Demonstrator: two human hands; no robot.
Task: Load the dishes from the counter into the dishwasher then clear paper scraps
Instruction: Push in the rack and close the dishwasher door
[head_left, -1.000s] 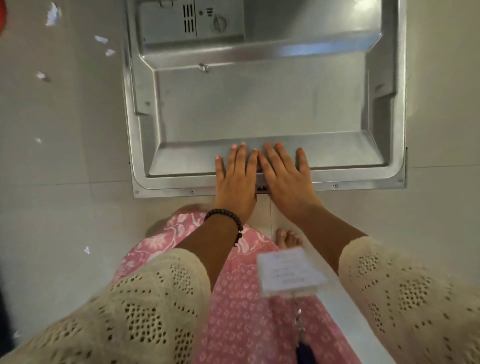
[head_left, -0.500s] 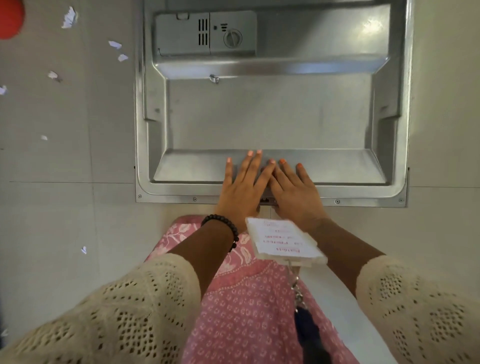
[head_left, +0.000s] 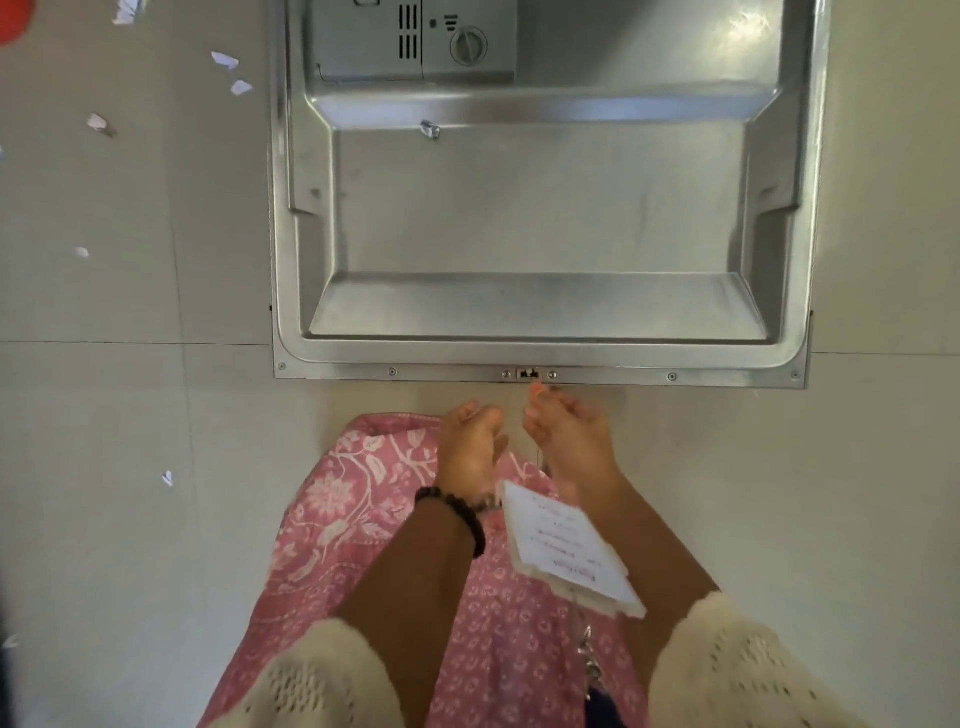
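Stainless steel, dull and dished, lines the open dishwasher door (head_left: 540, 208), which lies flat ahead of both hands. Half a second ago the palms pressed on its near lip; now they have drawn back off it. The left hand (head_left: 470, 449) hangs with fingers loosely curled, holding nothing. The right hand (head_left: 569, 436) (just beside it) is likewise relaxed, one fingertip near the door's latch (head_left: 529, 373). Torn white paper scraps (head_left: 228, 62) dot the smooth grey floor (head_left: 130, 364) far left of the left hand.
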